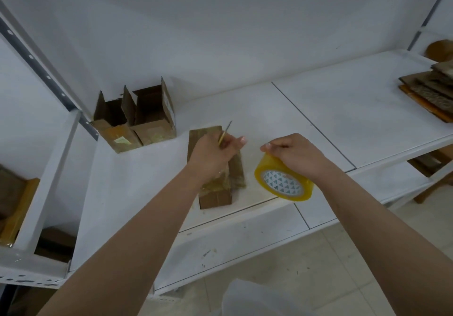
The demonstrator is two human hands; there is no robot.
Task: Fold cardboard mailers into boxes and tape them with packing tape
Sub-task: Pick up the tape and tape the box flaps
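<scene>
A small cardboard box [217, 193] lies on the white shelf [343, 119], its top covered with clear tape. My left hand [213, 155] is above the box and grips a thin yellow-handled blade [225, 134] that points up and away. To the right, my right hand [294, 153] holds a yellowish roll of packing tape [282, 180] by its outer rim, just off the box's right side. The roll has a white core with a triangle pattern. Whether a strip of tape runs between roll and box cannot be made out.
Two folded boxes [137, 119] with open upright flaps stand at the back left. A stack of flat cardboard mailers [431, 90] lies at the far right. A metal shelf upright [44, 75] rises on the left, with more cardboard on the left-hand shelf [14, 207].
</scene>
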